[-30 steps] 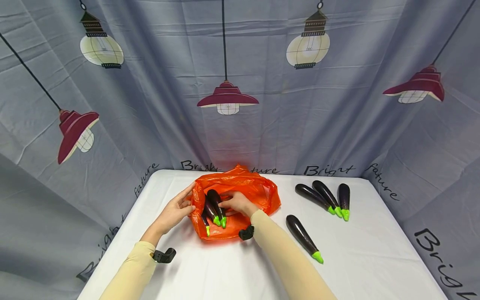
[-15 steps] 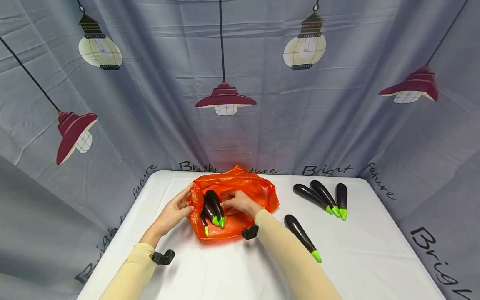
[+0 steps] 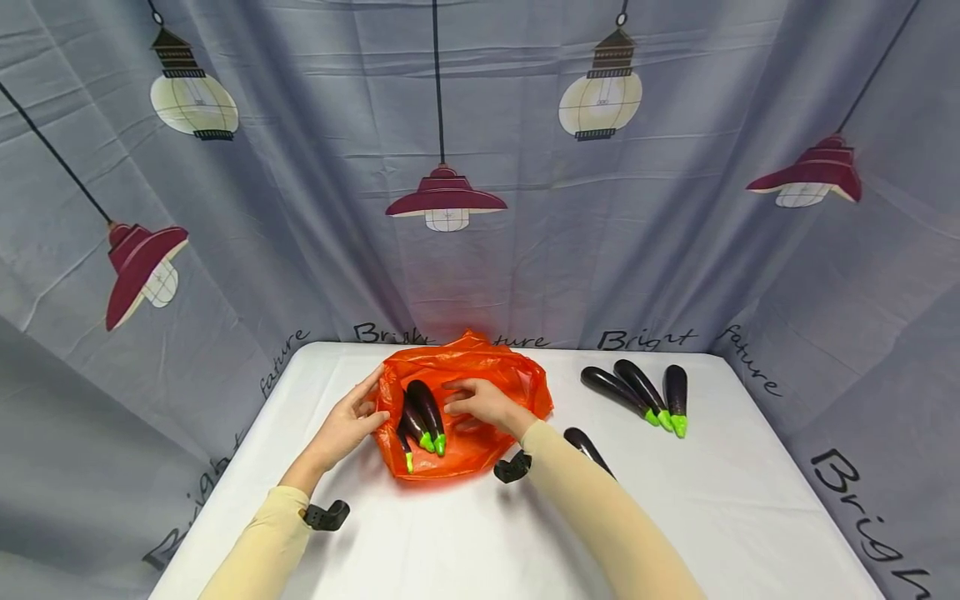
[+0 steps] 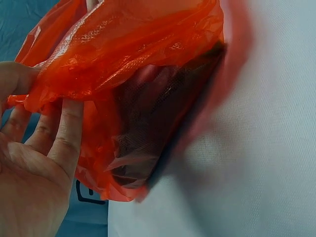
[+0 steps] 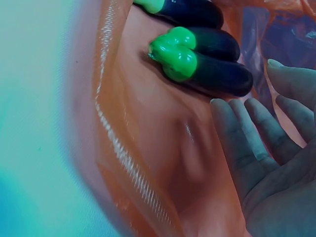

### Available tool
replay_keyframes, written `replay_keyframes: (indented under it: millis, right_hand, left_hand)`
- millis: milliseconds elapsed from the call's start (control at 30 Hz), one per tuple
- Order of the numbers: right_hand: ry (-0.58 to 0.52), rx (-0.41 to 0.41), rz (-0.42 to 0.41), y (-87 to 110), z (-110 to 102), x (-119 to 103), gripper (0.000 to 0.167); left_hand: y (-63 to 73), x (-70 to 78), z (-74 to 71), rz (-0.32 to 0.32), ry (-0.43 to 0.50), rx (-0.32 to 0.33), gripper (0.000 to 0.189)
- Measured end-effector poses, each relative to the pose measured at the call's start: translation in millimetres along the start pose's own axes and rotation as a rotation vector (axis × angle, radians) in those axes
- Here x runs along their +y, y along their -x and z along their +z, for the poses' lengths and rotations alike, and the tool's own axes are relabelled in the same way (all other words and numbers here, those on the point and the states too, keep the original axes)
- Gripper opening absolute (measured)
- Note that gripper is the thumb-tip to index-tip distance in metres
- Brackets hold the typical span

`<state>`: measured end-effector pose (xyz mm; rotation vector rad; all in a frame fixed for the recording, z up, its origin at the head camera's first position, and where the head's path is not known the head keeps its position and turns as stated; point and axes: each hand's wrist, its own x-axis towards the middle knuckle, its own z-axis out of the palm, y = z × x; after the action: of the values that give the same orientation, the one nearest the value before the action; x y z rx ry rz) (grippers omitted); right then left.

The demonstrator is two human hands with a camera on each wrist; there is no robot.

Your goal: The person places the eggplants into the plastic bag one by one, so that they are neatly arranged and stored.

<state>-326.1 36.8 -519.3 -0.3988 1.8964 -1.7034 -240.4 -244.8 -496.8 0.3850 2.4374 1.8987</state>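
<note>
An orange-red plastic bag (image 3: 474, 357) lies open-mouthed on the table, with 3 eggplants (image 3: 424, 405) inside at its left. Their green stem ends point toward the person. My left hand (image 3: 347, 429) pinches the bag's left rim between thumb and fingers; in the left wrist view, its fingers (image 4: 67, 129) reach behind the orange film. Inside the mouth, my right hand (image 3: 487, 405) is held with loosely bent fingers and nothing in them. The right wrist view has its fingertips just beside the nearest eggplant (image 5: 222, 76), over the bag's inner side.
On the white table (image 3: 720, 500), 3 more eggplants (image 3: 637, 392) lie together at the back right. Another eggplant (image 3: 587, 447) is partly covered by the right sleeve (image 3: 600, 508). A grey curtain (image 3: 510, 275) printed with lamps hangs behind the table.
My right hand has drawn a little to the right, away from the eggplants in the bag. Its sleeve now covers part of the near loose eggplant. The left hand keeps its hold.
</note>
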Motion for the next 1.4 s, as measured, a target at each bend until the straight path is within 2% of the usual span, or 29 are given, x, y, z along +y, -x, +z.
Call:
replay_keyframes:
  millis: [500,700,1200,1400]
  right_hand:
    - [0.004,-0.030,-0.050,31.7,-31.1,-6.4,0.057]
    - [0.045,-0.022,-0.076,43.5,-44.2,-9.4,0.056]
    - [0.022,0.013,-0.115,65.6,-68.6,-7.5,0.058]
    - [0.045,0.028,-0.124,75.5,-77.9,-8.3,0.058]
  left_hand:
    - [-1.2,2.8,-1.7,-0.014,-0.028,0.010,0.081]
    - [-1.0,3.2,-2.3,-0.020,-0.025,0.008,0.080]
    - [-2.1,2.8,0.3,-0.007,-0.018,-0.006,0.080]
    - [-3.7,2.9,2.2,-0.002,-0.023,-0.005,0.081]
